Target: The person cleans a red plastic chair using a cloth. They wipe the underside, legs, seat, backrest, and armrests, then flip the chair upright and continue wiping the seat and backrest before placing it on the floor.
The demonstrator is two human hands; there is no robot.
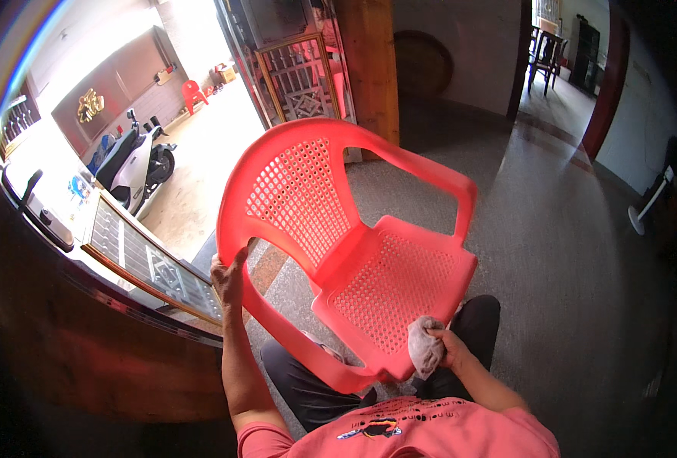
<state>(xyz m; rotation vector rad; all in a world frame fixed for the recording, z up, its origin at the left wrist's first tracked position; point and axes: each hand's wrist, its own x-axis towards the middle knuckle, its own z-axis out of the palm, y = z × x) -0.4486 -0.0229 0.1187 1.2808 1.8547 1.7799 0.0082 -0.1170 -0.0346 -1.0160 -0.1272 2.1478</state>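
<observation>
A red plastic armchair (344,240) with a perforated back and seat stands tilted in the view right before me. My left hand (228,276) grips the chair's frame where the back meets the armrest on the left. In my right hand (450,346) is a bunched, greyish cloth (426,346). The cloth lies against the front edge of the seat. My knees are bent on either side of the chair's front. The chair's legs are mostly hidden below the seat.
Glazed door panels (155,257) frame a bright doorway on the left. Outside stand a scooter (138,163) and a small red chair (193,96). A wooden post (370,74) rises behind the chair. At right are a white-based stand (636,220) and another doorway showing dark chairs (546,57).
</observation>
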